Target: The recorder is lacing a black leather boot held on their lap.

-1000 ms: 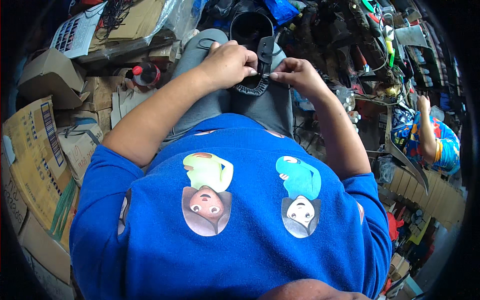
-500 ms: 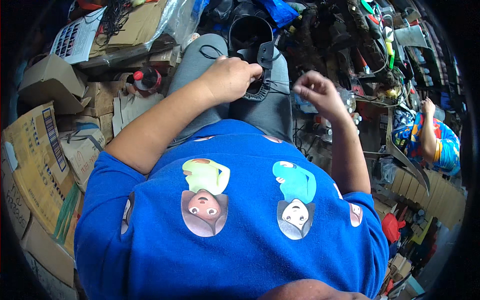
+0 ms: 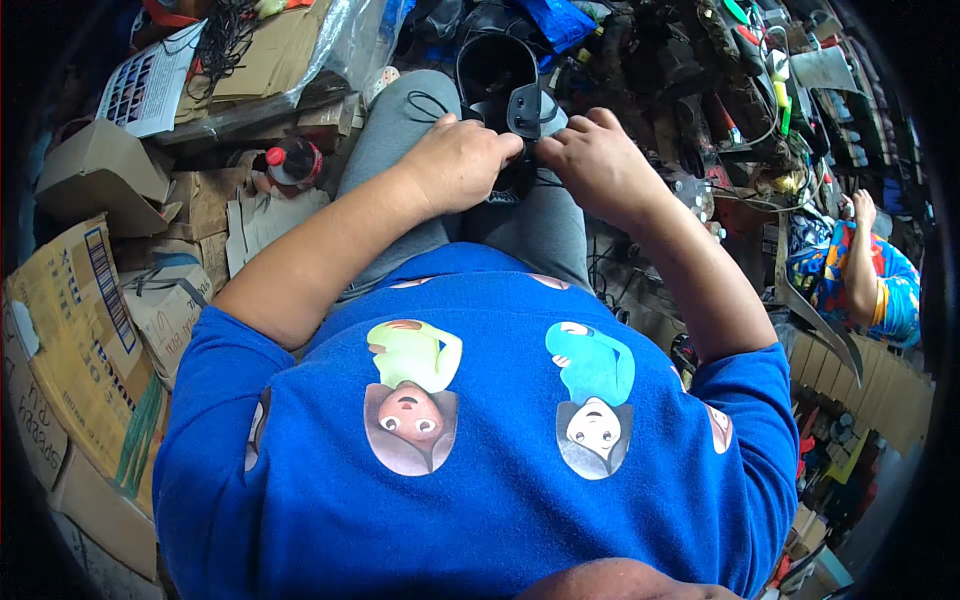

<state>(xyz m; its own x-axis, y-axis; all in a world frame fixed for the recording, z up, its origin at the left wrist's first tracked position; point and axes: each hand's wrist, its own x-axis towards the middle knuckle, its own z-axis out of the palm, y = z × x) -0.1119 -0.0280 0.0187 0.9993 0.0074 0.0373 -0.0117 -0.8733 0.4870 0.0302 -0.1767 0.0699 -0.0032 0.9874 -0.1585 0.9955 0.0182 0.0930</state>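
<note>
At 6 o'clock, nearest the camera, a blue shirt (image 3: pixel 480 480) with two cartoon prints is filling the lower frame, and both bare forearms are reaching up from it toward 12 o'clock. Grey trousers (image 3: pixel 400 140) are covering the lap where the hands are meeting.

The left hand (image 3: pixel 458 165) is lying knuckles-up at about 11 o'clock from the frame's middle, its grip curling closed over the near edge of a black shoe (image 3: pixel 497 75); the fingertips are hidden under it. The right hand (image 3: pixel 592 160) is sitting just beside it at 12 o'clock, its grip pinching the dark grey tongue (image 3: pixel 528 110) of the shoe between thumb and fingers. The two hands are almost touching over the shoe, which is resting on the lap, its round opening facing the camera at 12 o'clock.

At 10 o'clock a red-capped bottle (image 3: pixel 292 162) is standing among cardboard boxes (image 3: pixel 80 330) that are piling round to 8 o'clock. A plastic sheet (image 3: pixel 340 40) is lying over cardboard at 11 o'clock. From 1 to 2 o'clock dark tools and cables are crowding the floor. At 3 o'clock, well apart, another person in a bright patterned shirt (image 3: pixel 880 290) is sitting, one arm raised.
</note>
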